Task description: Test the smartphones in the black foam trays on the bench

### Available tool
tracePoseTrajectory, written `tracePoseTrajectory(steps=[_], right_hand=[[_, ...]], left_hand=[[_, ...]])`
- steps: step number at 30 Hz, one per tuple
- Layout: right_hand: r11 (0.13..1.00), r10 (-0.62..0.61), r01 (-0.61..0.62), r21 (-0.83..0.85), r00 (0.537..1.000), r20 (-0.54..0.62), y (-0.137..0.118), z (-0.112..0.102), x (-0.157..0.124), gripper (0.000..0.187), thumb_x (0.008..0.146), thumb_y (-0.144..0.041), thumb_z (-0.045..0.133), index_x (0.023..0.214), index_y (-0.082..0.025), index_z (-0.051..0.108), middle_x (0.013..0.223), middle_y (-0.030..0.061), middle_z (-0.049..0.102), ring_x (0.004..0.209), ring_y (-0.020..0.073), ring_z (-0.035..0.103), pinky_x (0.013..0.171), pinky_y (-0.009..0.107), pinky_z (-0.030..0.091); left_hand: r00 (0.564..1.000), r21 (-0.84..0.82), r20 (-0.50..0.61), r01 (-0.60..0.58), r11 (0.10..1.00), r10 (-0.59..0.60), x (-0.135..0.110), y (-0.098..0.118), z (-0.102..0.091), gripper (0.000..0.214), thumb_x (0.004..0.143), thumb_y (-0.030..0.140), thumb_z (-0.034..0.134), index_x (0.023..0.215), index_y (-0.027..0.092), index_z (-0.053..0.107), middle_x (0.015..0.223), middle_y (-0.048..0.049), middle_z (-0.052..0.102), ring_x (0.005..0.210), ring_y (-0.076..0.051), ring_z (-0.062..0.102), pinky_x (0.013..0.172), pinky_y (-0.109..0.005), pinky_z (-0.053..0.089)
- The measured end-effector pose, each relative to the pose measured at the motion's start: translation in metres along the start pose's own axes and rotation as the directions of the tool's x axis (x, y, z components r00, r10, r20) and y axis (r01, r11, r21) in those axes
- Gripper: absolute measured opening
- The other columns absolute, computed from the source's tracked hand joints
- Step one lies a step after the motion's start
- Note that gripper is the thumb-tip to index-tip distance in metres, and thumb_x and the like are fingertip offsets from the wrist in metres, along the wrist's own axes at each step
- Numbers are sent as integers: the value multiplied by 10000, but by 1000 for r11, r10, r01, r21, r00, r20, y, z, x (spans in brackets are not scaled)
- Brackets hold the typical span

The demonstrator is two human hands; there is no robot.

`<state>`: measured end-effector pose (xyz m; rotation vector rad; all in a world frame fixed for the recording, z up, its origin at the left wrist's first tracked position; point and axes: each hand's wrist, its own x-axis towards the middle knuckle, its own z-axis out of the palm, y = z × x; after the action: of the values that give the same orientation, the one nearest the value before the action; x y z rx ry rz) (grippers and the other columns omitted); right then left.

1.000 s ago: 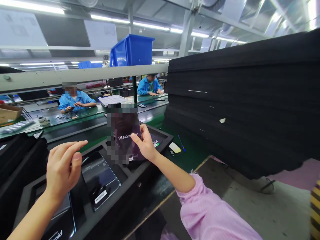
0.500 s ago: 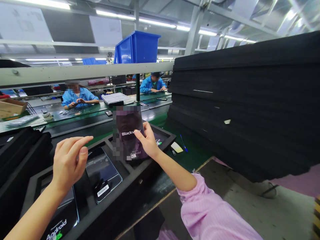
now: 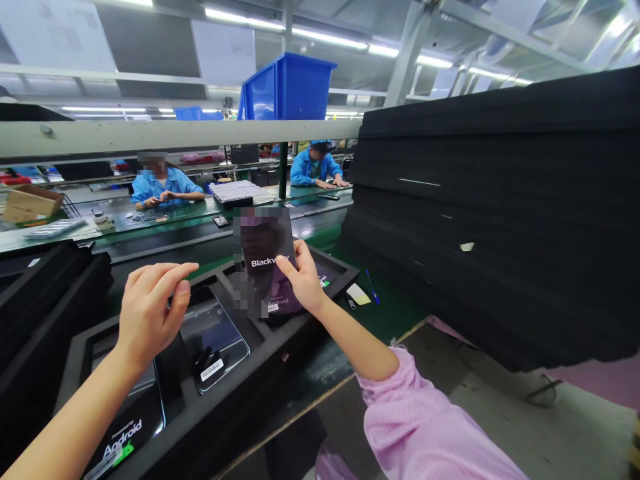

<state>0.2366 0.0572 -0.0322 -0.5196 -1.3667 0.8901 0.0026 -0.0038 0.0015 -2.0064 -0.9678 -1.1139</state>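
My right hand (image 3: 303,280) grips a dark smartphone (image 3: 265,257) by its right edge and holds it upright over the right end of a black foam tray (image 3: 235,373); its screen shows a white logo. My left hand (image 3: 150,313) hovers above the tray's middle slot with fingers loosely curled and apart, holding nothing. Below it lies another phone (image 3: 213,337) with a white barcode sticker. A third phone (image 3: 133,437) with its screen lit rests in the tray's left slot.
A tall stack of black foam sheets (image 3: 500,213) rises on the right. A blue pen (image 3: 373,287) and a pale card (image 3: 359,294) lie on the green bench. Black trays (image 3: 45,293) stand at left. Two people in blue work across the line; a blue bin (image 3: 287,87) sits overhead.
My view has drifted slightly; the held phone has stayed upright in my right hand. My left hand has lifted a little and stays open above the tray.
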Motion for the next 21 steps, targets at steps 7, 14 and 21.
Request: tracePoseTrajectory(steps=[7,14,21], right_hand=[[1000,-4,4,-7,1000,-6,-1,0,0,390,728,-504,629,769,-229,356,672,-58,409,591,89,392,555,235,370],[1000,-1,1,-23,1000,-14,1,-1,0,406,721,-521,632,772,-231,352,668,-60,400,579,88,383,547,234,361],[1000,7,-7,-15,1000,3,1,0,1,402,723,-511,636,771,-230,352,675,-58,401,586,90,383,556,236,363]], left_hand=[[999,-14,12,33,999,-33,-1,0,1,217,882,201,411,1020,204,578,874,-38,634,792,-165,578,770,-325,396],[999,-21,20,32,999,-31,-1,0,1,209,881,199,415,1010,205,580,865,-27,642,796,-159,578,766,-318,398],[999,-1,20,40,999,-40,1,1,1,200,880,204,425,997,205,587,843,-24,647,786,-159,588,760,-313,405]])
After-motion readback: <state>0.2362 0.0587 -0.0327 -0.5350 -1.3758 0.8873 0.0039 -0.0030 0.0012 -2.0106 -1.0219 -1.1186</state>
